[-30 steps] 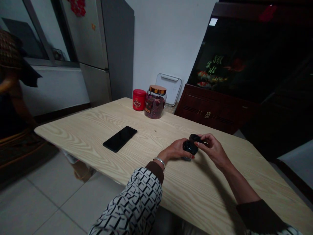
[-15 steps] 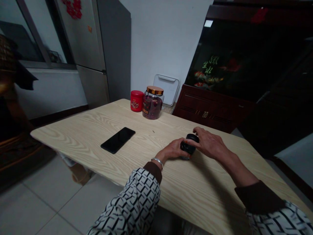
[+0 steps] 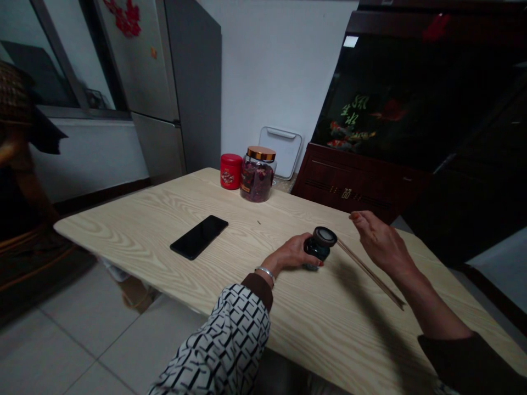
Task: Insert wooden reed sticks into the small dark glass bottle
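My left hand (image 3: 294,252) was wrapped part-way round a small dark jar (image 3: 316,251), the thumb on the near side, the grip closed as far as the glass allowed. A dark round cap (image 3: 325,237) with a paler grey centre topped the jar; I couldn't tell whether it was seated tight. The jar was at or just over the tabletop, to the right of my left palm. A silvery bracelet (image 3: 265,274) circled my left wrist, just past the brown cuff of my patterned sleeve (image 3: 241,323).

My right hand (image 3: 379,241) hung above the table, well apart from the jar, loosely open with the fingers a little bent. I saw nothing in it, though its palm was turned from view. Thin wooden sticks (image 3: 373,275) lay slantwise between the jar and my right forearm.

Farther off on the pale wood-grained table (image 3: 255,334), a black phone (image 3: 199,237) lay flat to the left. Toward the back stood a red canister (image 3: 231,172), just beside a big clear jar (image 3: 257,178) with a coppery lid. Behind that leaned a white panel (image 3: 286,149). A grey fridge (image 3: 197,93) stood beyond at left, a dark fish tank (image 3: 395,82) at right.
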`<state>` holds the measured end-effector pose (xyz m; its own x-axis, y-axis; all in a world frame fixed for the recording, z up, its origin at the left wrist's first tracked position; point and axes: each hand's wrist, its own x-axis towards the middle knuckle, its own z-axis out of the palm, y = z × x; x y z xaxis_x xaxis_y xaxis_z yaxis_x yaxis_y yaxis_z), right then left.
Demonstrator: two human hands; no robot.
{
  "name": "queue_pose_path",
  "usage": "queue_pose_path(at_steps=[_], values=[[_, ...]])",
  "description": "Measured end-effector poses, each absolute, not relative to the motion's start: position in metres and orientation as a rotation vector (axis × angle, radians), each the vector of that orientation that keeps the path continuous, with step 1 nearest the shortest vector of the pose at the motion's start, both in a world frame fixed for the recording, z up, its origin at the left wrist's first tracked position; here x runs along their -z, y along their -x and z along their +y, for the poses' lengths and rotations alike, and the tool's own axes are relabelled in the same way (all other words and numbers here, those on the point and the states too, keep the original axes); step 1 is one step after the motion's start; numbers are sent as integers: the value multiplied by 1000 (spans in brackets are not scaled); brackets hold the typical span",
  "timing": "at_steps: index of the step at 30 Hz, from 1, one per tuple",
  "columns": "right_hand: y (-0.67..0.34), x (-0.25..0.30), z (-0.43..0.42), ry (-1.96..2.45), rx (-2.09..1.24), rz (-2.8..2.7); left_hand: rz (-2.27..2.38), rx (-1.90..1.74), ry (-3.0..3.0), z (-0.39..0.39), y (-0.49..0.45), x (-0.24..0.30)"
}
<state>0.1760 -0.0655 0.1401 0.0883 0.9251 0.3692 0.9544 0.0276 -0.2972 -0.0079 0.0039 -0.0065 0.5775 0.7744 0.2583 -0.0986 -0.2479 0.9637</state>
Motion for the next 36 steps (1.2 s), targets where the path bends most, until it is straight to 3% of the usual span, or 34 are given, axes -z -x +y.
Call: queue_pose_path(at_steps=[6, 13, 20, 36], values=[[-180, -127, -54, 1351, -370, -2304, 584, -906, -1604, 4, 8, 5], [-171, -133, -50, 1882, 165, -2169, 581, -917, -1644, 5, 9, 6], [-174, -126, -43, 1371, -352, -2485, 597, -927, -1672, 3, 10, 5], [-169, -113, -44, 1430, -165, -2454, 555, -950, -1635, 2, 9, 3]])
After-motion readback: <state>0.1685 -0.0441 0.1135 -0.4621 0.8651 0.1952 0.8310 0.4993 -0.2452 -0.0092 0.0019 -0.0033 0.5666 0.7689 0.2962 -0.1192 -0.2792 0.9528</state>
